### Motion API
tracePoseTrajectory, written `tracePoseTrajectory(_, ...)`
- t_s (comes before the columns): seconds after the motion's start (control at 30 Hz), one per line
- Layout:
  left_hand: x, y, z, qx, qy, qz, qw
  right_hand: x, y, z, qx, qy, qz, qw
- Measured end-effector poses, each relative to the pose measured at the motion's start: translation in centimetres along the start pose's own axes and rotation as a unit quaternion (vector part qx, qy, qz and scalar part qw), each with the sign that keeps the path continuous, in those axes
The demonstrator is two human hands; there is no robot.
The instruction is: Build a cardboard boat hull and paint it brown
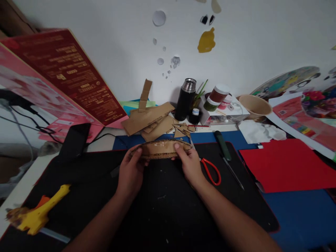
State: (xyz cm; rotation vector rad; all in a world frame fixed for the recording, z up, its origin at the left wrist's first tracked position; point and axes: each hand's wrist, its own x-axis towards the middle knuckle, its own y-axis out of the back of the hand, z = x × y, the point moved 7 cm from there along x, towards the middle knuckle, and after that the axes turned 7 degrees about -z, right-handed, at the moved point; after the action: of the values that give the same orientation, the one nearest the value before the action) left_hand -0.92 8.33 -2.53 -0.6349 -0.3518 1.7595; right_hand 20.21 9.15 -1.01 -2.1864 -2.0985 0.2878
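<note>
Between my two hands is a curved piece of corrugated cardboard (153,148), printed with dark digits and with a shiny patch that looks like clear tape. My left hand (132,169) grips its left end, thumb on the near face. The right end is pinched by my right hand (191,163), whose thumb presses on top. Part of the fingers of both hands is hidden behind the cardboard. Red-handled scissors (212,172) lie just right of my right hand, their blades partly covered by it. A green-handled utility knife (223,147) and a thin pointed metal tool (233,173) rest farther right.
Cardboard strips (157,120) and scraps lie behind my hands, beside a black thermos (186,99) and paint jars (217,96). A yellow glue gun (43,210) is on the left of the black mat (162,224). Red paper (288,164) lies at right, a phone (75,140) at left.
</note>
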Motion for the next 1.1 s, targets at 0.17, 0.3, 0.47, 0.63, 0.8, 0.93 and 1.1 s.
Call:
tracePoseTrajectory(0.17,0.1,0.6,0.1,-0.013,-0.013,0.033,0.999,-0.3,-1.4,0.1,-0.026,-0.014,-0.071,0.997)
tracePoseTrajectory(0.3,-0.1,1.1,0.9,0.029,-0.067,0.056,0.996,-0.9,-2.2,-0.3,-0.086,-0.008,-0.127,0.988)
tracePoseTrajectory(0.47,0.0,2.4,1.8,0.116,-0.123,0.067,0.983,-1.7,-3.1,-0.8,-0.111,0.012,-0.191,0.975)
tracePoseTrajectory(0.63,0.3,3.6,2.5,0.167,-0.162,0.088,0.968,-2.0,-3.5,-0.9,-0.046,0.015,-0.228,0.972)
tracePoseTrajectory(0.8,0.5,3.9,3.3,0.181,-0.180,0.092,0.962,-2.0,-3.8,-0.8,0.001,-0.016,-0.269,0.963)
tracePoseTrajectory(0.93,0.3,3.2,4.0,0.214,-0.193,0.081,0.954,-1.7,-3.4,-0.4,-0.015,-0.033,-0.248,0.968)
tracePoseTrajectory(1.1,0.1,1.2,3.1,0.289,-0.136,0.010,0.948,-2.0,-4.1,0.0,-0.080,-0.035,-0.273,0.958)
